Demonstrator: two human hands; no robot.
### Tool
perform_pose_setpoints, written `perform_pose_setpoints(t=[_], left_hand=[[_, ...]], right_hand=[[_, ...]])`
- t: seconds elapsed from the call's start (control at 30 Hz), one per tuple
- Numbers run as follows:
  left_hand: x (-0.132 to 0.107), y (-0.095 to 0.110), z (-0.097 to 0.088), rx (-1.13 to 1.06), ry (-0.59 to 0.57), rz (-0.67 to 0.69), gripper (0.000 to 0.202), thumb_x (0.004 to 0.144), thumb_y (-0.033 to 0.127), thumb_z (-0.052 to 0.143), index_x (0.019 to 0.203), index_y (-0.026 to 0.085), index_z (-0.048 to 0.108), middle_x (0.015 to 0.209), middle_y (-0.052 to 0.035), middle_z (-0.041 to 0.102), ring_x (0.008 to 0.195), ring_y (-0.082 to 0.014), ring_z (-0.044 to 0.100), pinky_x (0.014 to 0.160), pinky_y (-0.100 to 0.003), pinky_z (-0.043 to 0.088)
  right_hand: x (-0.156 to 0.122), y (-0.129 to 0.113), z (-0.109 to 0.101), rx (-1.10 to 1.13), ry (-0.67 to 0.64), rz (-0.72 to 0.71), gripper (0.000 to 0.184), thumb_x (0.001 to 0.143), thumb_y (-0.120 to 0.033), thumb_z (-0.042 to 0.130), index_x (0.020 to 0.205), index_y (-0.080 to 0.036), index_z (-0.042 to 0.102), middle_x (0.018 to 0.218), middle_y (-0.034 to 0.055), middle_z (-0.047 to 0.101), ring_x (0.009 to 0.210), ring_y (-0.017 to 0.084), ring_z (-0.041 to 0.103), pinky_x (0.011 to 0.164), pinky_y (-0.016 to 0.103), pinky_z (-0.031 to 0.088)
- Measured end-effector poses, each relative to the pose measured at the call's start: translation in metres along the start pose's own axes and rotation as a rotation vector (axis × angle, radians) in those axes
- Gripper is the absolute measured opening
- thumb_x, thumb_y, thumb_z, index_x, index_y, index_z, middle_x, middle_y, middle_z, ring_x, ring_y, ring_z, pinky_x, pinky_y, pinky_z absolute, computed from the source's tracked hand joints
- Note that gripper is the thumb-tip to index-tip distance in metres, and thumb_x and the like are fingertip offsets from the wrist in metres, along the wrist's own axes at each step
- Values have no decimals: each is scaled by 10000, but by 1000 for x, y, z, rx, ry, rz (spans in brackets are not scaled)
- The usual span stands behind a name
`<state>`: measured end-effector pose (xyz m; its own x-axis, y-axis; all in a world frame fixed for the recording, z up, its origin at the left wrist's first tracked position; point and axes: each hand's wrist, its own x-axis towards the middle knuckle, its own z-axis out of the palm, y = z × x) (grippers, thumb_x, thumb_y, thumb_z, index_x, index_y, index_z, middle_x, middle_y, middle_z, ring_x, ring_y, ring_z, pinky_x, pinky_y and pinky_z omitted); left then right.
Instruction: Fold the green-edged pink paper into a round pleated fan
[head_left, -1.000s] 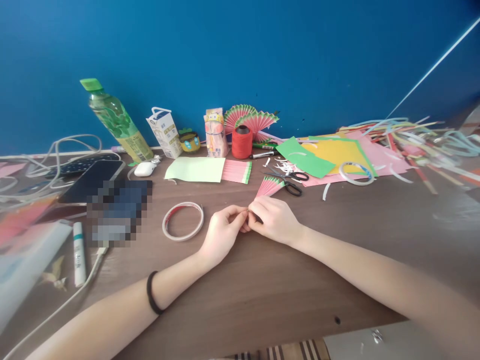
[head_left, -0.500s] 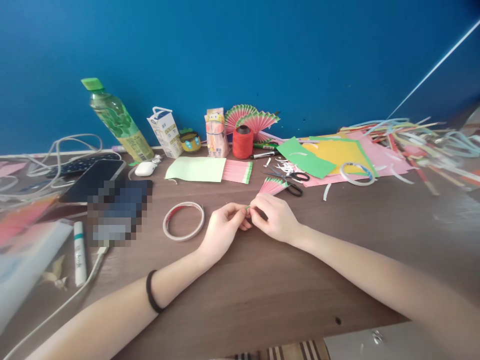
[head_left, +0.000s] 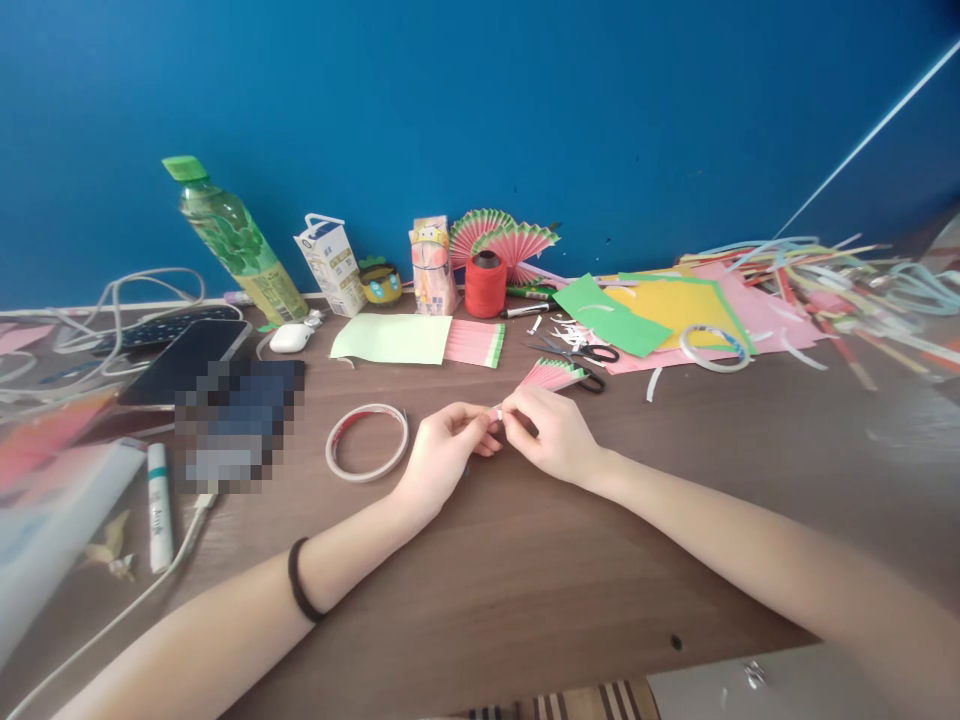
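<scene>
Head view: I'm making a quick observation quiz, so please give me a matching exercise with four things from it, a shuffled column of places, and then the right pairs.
Things
1. Small pleated paper
2. Red spool
3. Green-capped bottle
4. Tape roll with red inside

Places
A. Directly left of the white-and-blue carton
B. Beside the left hand
C. Partly hidden by the right hand
D. In front of the pleated fans

Pairs: 1-C, 2-D, 3-A, 4-B

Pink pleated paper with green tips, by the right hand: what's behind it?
Black-handled scissors peek out behind the pink pleated paper; the part that it covers can't be seen.
</scene>
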<state>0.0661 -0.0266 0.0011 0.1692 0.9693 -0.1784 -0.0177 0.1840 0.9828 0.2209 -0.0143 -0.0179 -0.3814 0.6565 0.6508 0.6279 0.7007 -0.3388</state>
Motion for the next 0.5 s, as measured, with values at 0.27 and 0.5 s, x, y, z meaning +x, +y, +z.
perform_pose_setpoints(t=[0.27,0.5], left_hand=[[4,1,-6,-144,13,-61,165,722,257,618,772,100,615,721,-24,622,581,-77,581,608,-218,481],[5,2,-7,-187,9,-82,114,753,204,585,772,93,603,743,-35,621,600,-74,589,610,-200,484]], right_hand=[[4,9,-3,26,54,117,148,818,-144,430,712,-197,518,626,-3,542,573,131,475,571,261,380],[7,16,-4,37,85,90,157,827,-138,435,778,-192,574,670,18,563,665,160,501,648,299,403]])
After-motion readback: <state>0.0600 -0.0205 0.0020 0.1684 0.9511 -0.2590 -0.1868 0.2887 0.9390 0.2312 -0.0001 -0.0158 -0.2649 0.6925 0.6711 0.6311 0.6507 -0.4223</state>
